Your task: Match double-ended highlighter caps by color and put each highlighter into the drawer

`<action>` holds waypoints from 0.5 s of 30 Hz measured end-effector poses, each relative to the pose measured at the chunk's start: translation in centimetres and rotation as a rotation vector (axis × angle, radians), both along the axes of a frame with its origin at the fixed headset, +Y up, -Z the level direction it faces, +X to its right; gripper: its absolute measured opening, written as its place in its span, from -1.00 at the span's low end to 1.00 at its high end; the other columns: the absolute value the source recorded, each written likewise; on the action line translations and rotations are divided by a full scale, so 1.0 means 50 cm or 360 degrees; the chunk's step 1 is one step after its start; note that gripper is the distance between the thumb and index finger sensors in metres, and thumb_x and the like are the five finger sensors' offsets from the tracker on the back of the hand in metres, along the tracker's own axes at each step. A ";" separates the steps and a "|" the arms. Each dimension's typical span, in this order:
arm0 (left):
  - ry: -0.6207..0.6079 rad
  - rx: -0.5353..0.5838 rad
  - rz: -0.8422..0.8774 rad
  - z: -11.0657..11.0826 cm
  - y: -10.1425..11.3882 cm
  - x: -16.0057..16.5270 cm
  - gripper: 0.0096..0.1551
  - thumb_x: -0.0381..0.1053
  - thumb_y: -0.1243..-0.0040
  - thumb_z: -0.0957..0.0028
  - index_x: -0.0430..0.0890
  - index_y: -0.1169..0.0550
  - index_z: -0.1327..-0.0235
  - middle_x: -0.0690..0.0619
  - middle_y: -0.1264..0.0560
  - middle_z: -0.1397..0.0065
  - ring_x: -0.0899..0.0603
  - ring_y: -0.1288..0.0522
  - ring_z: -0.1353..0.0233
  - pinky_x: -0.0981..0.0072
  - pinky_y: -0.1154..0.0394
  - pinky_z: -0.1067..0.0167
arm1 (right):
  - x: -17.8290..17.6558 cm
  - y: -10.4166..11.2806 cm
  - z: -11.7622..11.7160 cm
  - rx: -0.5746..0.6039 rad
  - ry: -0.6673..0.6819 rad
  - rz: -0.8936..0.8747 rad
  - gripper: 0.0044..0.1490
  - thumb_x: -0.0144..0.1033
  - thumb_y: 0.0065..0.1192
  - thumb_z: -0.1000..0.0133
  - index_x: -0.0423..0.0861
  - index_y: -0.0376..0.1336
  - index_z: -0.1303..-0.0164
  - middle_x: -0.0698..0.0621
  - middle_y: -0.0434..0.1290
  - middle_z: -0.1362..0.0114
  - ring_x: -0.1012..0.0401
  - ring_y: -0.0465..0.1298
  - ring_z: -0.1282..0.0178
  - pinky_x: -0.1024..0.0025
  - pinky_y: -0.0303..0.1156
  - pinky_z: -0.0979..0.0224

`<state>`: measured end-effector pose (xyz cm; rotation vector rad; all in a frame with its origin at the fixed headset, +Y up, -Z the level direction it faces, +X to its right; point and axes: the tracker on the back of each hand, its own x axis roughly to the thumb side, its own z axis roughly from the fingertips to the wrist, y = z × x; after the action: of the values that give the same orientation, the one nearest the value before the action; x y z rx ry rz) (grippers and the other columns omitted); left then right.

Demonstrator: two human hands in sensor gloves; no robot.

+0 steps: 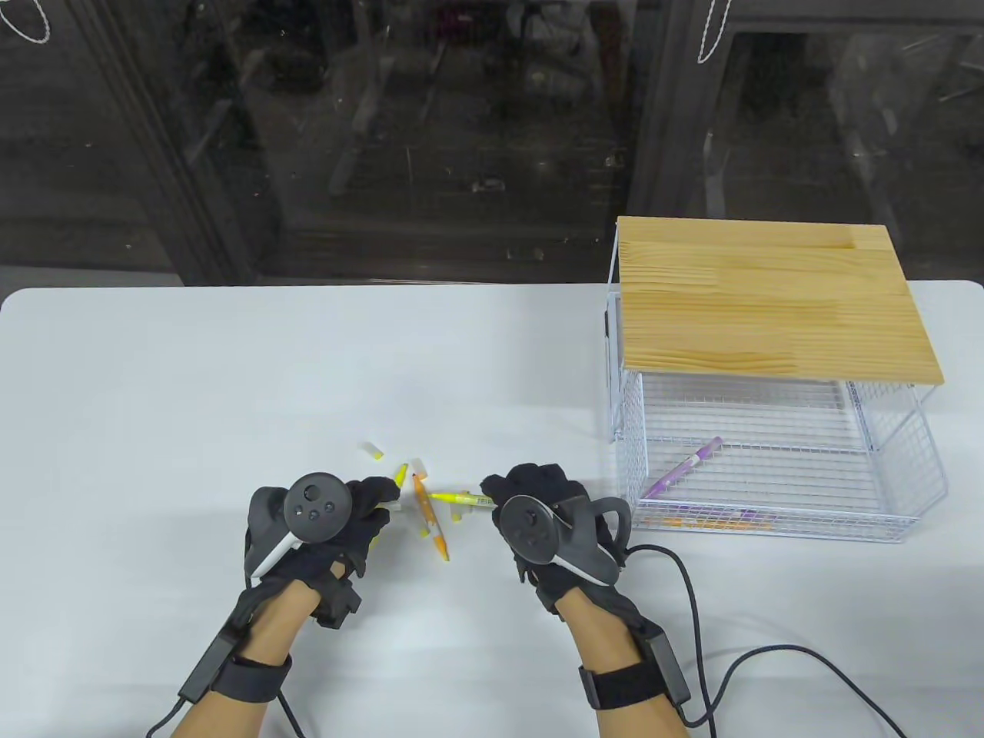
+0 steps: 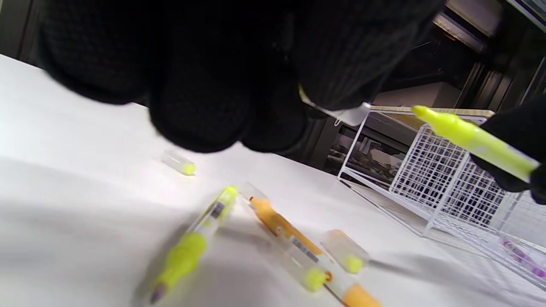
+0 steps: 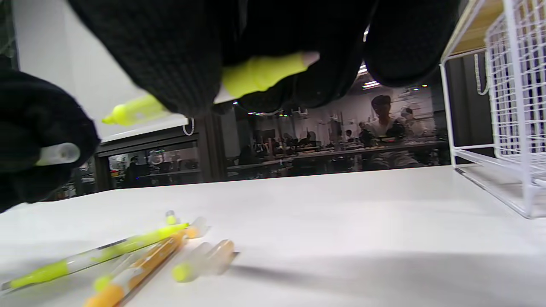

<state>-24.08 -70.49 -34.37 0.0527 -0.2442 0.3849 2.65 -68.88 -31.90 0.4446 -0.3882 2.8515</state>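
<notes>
Table view: gloved right hand (image 1: 538,500) grips an uncapped yellow highlighter (image 1: 461,498), left hand (image 1: 346,515) pinches a clear cap (image 1: 390,506); one purple highlighter (image 1: 684,467) in the white wire drawer (image 1: 776,523) | left wrist view: two loose yellow-tipped caps, one orange highlighter (image 2: 294,238) | right wrist view: the cap's open end.

left hand (image 1: 319,523): fingers curled, pinching | right hand (image 1: 538,511): fingers curled, gripping
</notes>
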 end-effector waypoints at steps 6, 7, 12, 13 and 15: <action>-0.0048 0.0007 0.0058 0.005 0.000 0.011 -0.48 0.02 -0.37 0.19 0.10 -0.69 -0.11 0.08 -0.79 -0.02 -0.14 -0.76 0.15 -0.10 -0.67 0.12 | -0.017 0.000 0.007 0.0004 0.0034 0.0034 -0.44 -0.10 0.50 0.05 0.22 0.45 -0.20 0.07 0.52 -0.31 -0.01 0.49 -0.33 -0.02 0.46 -0.30; -0.0051 0.0006 0.0070 0.006 0.000 0.012 -0.48 0.02 -0.37 0.19 0.11 -0.68 -0.11 0.08 -0.79 -0.02 -0.14 -0.76 0.14 -0.10 -0.67 0.12 | -0.018 0.000 0.007 0.0000 0.0034 0.0043 -0.45 -0.11 0.50 0.05 0.22 0.45 -0.20 0.07 0.52 -0.31 -0.01 0.49 -0.33 -0.02 0.45 -0.30; -0.0064 0.0010 0.0072 0.008 -0.002 0.017 -0.48 0.02 -0.37 0.18 0.10 -0.68 -0.11 0.08 -0.79 -0.02 -0.15 -0.76 0.15 -0.10 -0.67 0.13 | -0.022 -0.001 0.007 0.0000 0.0047 0.0051 -0.45 -0.11 0.50 0.05 0.22 0.46 -0.20 0.07 0.52 -0.31 -0.01 0.49 -0.33 -0.02 0.45 -0.31; -0.0066 0.0011 0.0069 0.008 -0.003 0.018 -0.48 0.02 -0.37 0.19 0.10 -0.69 -0.11 0.08 -0.79 -0.02 -0.15 -0.76 0.15 -0.10 -0.67 0.13 | -0.023 -0.002 0.008 0.0001 0.0052 0.0050 -0.45 -0.11 0.50 0.05 0.22 0.45 -0.20 0.07 0.52 -0.31 -0.01 0.49 -0.34 -0.03 0.45 -0.31; -0.0074 0.0005 0.0064 0.008 -0.004 0.020 -0.48 0.02 -0.37 0.18 0.10 -0.68 -0.11 0.08 -0.79 -0.02 -0.15 -0.76 0.15 -0.10 -0.67 0.13 | -0.025 -0.003 0.007 0.0002 0.0059 0.0059 -0.45 -0.10 0.50 0.05 0.22 0.46 -0.20 0.08 0.52 -0.31 -0.01 0.49 -0.33 -0.02 0.45 -0.31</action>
<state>-23.07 -70.69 -34.00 0.0521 -0.2897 0.4262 1.38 -69.02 -31.52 0.5095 -0.3789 2.8742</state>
